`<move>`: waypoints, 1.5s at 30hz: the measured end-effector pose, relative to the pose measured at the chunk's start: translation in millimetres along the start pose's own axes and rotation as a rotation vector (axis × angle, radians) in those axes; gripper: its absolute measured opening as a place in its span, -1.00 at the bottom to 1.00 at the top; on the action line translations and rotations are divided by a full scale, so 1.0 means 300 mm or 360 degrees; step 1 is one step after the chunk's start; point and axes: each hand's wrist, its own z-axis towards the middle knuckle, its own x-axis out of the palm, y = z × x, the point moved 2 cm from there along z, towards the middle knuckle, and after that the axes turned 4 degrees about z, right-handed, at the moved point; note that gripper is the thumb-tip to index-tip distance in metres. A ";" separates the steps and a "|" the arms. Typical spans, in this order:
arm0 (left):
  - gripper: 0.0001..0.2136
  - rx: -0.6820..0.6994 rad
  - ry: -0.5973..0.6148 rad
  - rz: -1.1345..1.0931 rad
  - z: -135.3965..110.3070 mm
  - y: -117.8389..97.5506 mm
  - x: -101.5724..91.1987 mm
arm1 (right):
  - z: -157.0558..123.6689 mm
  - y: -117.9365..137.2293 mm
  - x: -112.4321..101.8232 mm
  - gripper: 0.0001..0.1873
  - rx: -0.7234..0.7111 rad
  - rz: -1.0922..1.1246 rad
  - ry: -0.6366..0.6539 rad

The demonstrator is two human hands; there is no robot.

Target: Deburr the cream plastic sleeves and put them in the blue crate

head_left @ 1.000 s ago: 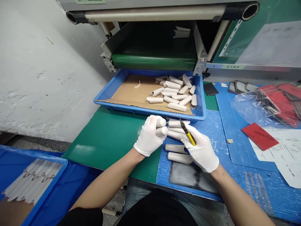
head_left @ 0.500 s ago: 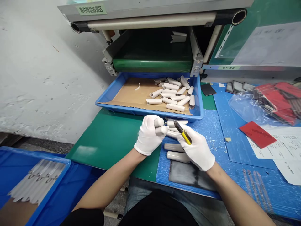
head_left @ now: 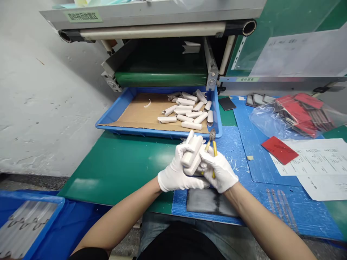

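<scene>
White gloves cover both my hands. My left hand [head_left: 177, 171] grips two white plastic tube-shaped pieces [head_left: 192, 151], which point up and away from me. Close beside it, my right hand [head_left: 219, 171] holds yellow-handled cutting pliers [head_left: 213, 139], their jaws pointing toward the tray. The right fingers are close to the held pieces; whether they touch them is hard to make out. More white pieces lie on the blue mat under the hands, mostly hidden. A dark flat pad [head_left: 210, 202] lies on the mat below my hands.
A blue tray [head_left: 108, 112] lined with cardboard holds several white pieces beneath a green conveyor belt [head_left: 161, 77]. At the right lie a red square [head_left: 280, 150], a plastic bag of red pieces [head_left: 298, 112] and papers [head_left: 322, 184]. A blue bin [head_left: 58, 209] stands lower left.
The left hand has turned and lowered with the white pieces, now tilted upward. The right hand has moved closer to it, and the pliers now point up with their handles apart.
</scene>
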 end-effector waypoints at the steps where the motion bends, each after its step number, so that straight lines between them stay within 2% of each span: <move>1: -0.21 -0.0016 0.0077 -0.0123 -0.001 0.001 -0.009 | 0.007 0.015 -0.012 -0.48 -0.0054 -0.0044 -0.0058; 3: -0.44 -0.0110 0.0083 -0.0260 0.003 0.009 -0.028 | 0.016 0.047 -0.035 -0.45 -0.0221 -0.0227 -0.0151; 5: -0.68 -0.0261 -0.0074 -0.0257 0.010 0.017 -0.040 | 0.016 0.073 -0.052 -0.42 -0.0416 -0.0511 -0.0200; 6: -0.71 -0.0317 -0.0137 -0.0266 0.013 0.019 -0.042 | 0.014 0.081 -0.058 -0.40 -0.0493 -0.0643 -0.0201; 8: -0.71 -0.0407 -0.0149 -0.0367 0.019 0.016 -0.043 | 0.006 0.091 -0.063 -0.38 -0.0589 -0.0827 -0.0179; 11: -0.46 -0.0536 -0.0077 -0.0472 0.024 0.011 -0.055 | -0.003 0.094 -0.060 -0.39 -0.0606 -0.0912 -0.0133; 13: -0.42 -0.0567 -0.0061 -0.0370 0.025 0.011 -0.073 | -0.008 0.094 -0.051 -0.40 -0.0602 -0.0941 -0.0102; 16: -0.61 -0.0494 -0.0054 -0.0017 0.025 0.008 -0.098 | -0.015 0.086 -0.035 -0.46 -0.0570 -0.0984 -0.0075; 19: -0.63 -0.0463 -0.0035 0.0197 0.025 -0.007 -0.105 | -0.028 0.073 -0.025 -0.53 -0.0568 -0.1042 -0.0067; 22: -0.63 -0.0502 -0.0019 0.0230 0.024 -0.032 -0.100 | -0.043 0.062 -0.025 -0.52 -0.0603 -0.1184 -0.0084; 25: -0.66 -0.0443 0.0001 0.0318 0.020 -0.048 -0.098 | -0.055 0.060 -0.029 -0.52 -0.0616 -0.1292 -0.0097; 34: -0.75 0.0075 0.0001 0.0539 0.009 -0.040 -0.115 | -0.071 0.088 -0.010 -0.52 -0.0776 -0.1568 0.0158; 39: -0.72 0.0306 -0.0029 0.0513 0.025 -0.061 -0.106 | -0.082 0.094 -0.001 -0.58 -0.0862 -0.1623 0.0188; 42: -0.75 0.0342 -0.0060 0.0527 0.025 -0.066 -0.102 | -0.088 0.098 0.011 -0.61 -0.0813 -0.1594 0.0179; 45: -0.78 0.0214 -0.0041 0.0470 0.010 -0.052 -0.103 | -0.089 0.102 0.015 -0.64 -0.0622 -0.1441 0.0137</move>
